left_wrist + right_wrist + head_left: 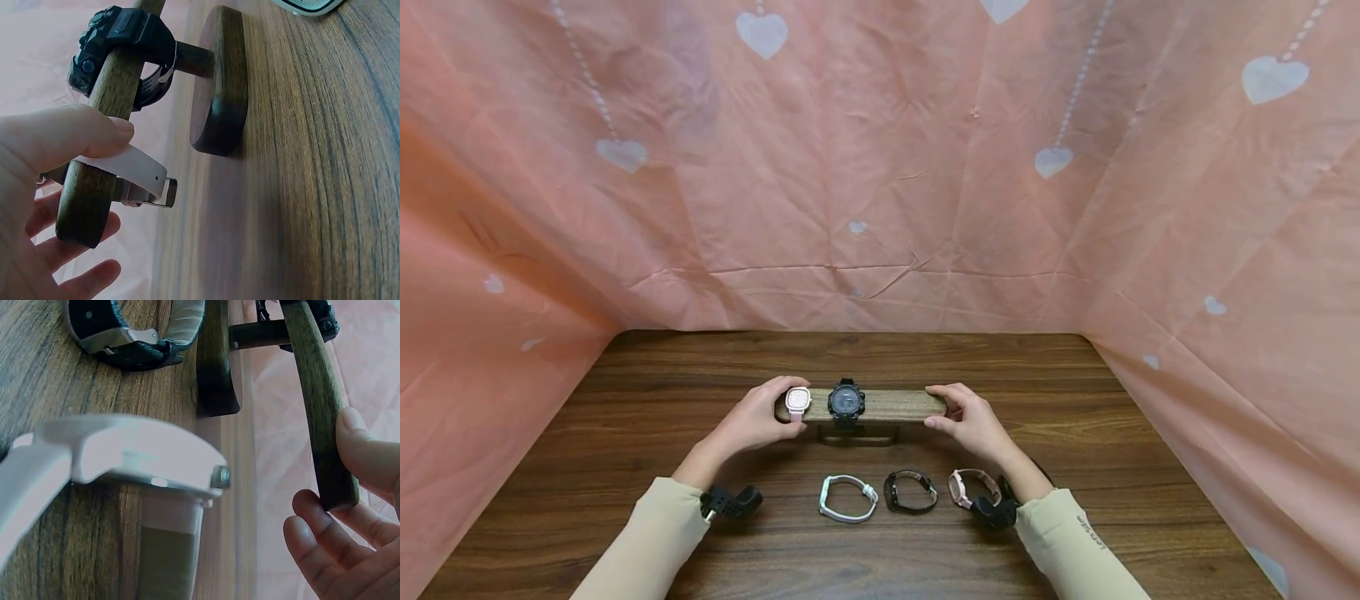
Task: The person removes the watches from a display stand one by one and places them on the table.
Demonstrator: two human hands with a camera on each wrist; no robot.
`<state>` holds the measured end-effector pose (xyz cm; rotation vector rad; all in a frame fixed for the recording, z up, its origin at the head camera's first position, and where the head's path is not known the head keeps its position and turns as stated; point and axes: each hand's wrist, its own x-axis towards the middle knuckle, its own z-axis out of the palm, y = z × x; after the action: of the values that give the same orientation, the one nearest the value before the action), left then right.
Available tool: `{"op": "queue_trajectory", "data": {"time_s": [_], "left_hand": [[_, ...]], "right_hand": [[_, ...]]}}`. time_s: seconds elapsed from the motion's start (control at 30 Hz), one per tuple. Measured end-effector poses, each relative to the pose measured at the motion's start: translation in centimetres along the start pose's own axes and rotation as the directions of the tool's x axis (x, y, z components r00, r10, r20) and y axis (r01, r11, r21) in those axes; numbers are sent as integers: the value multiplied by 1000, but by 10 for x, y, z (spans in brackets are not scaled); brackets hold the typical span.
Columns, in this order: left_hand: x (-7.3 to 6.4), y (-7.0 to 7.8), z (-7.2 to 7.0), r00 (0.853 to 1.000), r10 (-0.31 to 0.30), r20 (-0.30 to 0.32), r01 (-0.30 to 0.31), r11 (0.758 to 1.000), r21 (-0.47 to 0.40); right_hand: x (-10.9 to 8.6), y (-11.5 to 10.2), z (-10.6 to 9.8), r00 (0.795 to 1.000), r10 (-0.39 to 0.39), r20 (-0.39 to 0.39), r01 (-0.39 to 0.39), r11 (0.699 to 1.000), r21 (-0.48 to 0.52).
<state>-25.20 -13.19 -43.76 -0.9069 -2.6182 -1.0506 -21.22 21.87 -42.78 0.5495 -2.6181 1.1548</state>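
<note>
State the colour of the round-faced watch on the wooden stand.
The watch is black; the head view shows it best.

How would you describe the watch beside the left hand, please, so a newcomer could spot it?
On the brown table, find the raised wooden bar. The pink watch sits on that bar, at the left hand. Its squarish, pale face sets it apart from the round-faced black watch next to it.

The table's (pixel 775 562) near corners are cut off. Toward its near right corner, a pink watch (pixel 137 453) is blurred in the right wrist view. The left hand (pixel 752 422) partly hides another watch's (pixel 797 400) strap (pixel 140 170).
</note>
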Motion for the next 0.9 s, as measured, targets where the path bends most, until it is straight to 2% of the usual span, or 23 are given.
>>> {"op": "queue_trajectory", "data": {"time_s": [0.33, 0.6, 0.9], "left_hand": [[-4, -3, -5, 1000, 4, 10, -4, 1000, -21], [-8, -7, -9, 1000, -2, -15, 2, 999, -34], [-16, -12, -13, 998, 2, -68, -2, 1000, 6]], "right_hand": [[0, 0, 0, 1000, -4, 1, 4, 1000, 3], [0, 1, 0, 1000, -1, -5, 1, 1000, 8], [-1, -1, 0, 1000, 24, 10, -24, 1000, -8]]}}
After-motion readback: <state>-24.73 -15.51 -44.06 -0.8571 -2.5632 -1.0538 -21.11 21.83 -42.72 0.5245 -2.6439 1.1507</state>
